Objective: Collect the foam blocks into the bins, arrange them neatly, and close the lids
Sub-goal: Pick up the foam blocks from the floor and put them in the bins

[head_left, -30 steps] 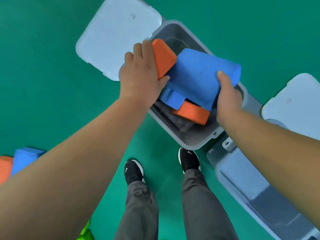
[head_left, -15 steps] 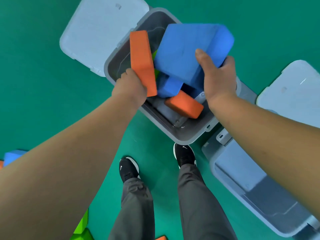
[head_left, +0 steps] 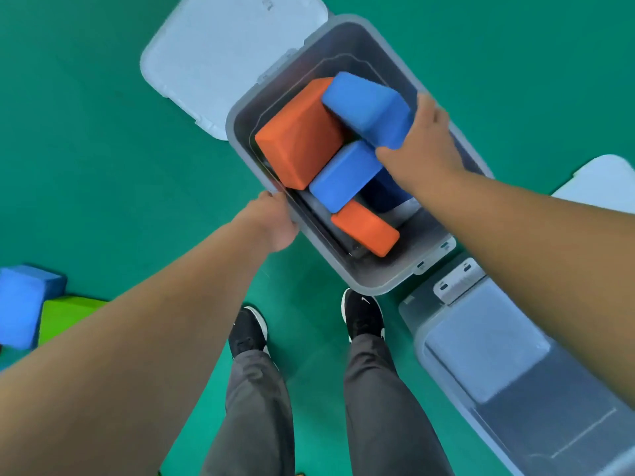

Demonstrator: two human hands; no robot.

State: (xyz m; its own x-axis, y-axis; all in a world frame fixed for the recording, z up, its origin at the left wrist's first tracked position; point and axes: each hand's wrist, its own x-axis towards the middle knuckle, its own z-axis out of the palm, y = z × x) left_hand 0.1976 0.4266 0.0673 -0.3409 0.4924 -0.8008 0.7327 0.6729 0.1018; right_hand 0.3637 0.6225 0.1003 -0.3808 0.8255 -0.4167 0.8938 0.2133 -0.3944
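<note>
A green floor (head_left: 103,132) fills the view. On it stands an open grey bin (head_left: 374,285), its pale lid (head_left: 223,63) swung out flat to the upper left. A second bin (head_left: 421,341), also open, sits just beside the first one's near corner at the lower right, and a second pale lid (head_left: 604,180) shows at the right edge.

Inside the grey bin a big orange block (head_left: 299,135) lies tilted against the left wall. The upper blue block (head_left: 367,108) leans across its far end. A lower blue block (head_left: 343,176) lies below it, and a small orange block (head_left: 364,228) sits at the near end, touching that blue one.

On the floor at the far left, well away from the bins, a loose blue block (head_left: 24,304) rests against a green block (head_left: 65,317).

The right hand (head_left: 422,146) grips the upper blue block, thumb on its near face and fingers wrapped over the far side. The left hand (head_left: 271,221) lies against the grey bin's near left rim with bent fingers; whether it actually holds the rim cannot be told.

Below, two grey trouser legs (head_left: 257,407) end in black shoes (head_left: 247,331).
</note>
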